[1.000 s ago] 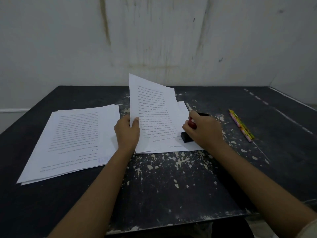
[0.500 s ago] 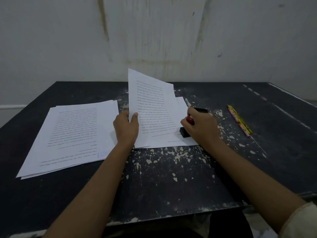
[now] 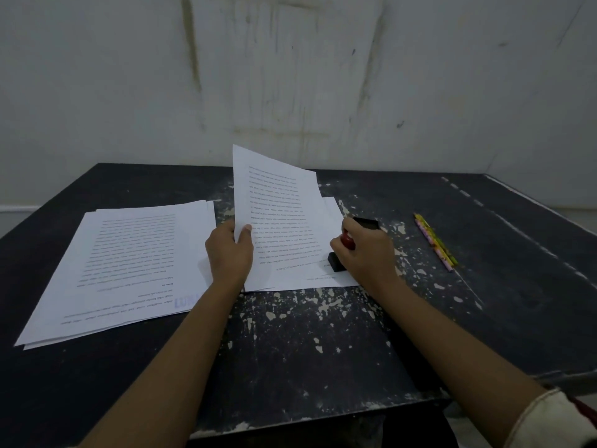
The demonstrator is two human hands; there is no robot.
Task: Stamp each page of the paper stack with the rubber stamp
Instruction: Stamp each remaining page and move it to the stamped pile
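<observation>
Pinching thin printed sheet (image 3: 274,218), left hand (image 3: 230,252); right hand (image 3: 368,253) clamped on red-knobbed rubber stamp (image 3: 339,258).

Your rubber stamp (image 3: 340,257), red-handled on a black base, stood pressed on the paper stack's (image 3: 326,273) near right corner; its top page (image 3: 274,215) was lifted, tilted upright.

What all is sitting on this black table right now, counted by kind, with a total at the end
Paper piles: 2, the stamped pile on the left and the stack under the hands
Lifted sheets: 1, the sheet raised by the left hand
Rubber stamps: 1, the rubber stamp in the right hand
Ink pads: 1, the black pad
Pencils: 2, the pencils lying together
Total: 7
</observation>
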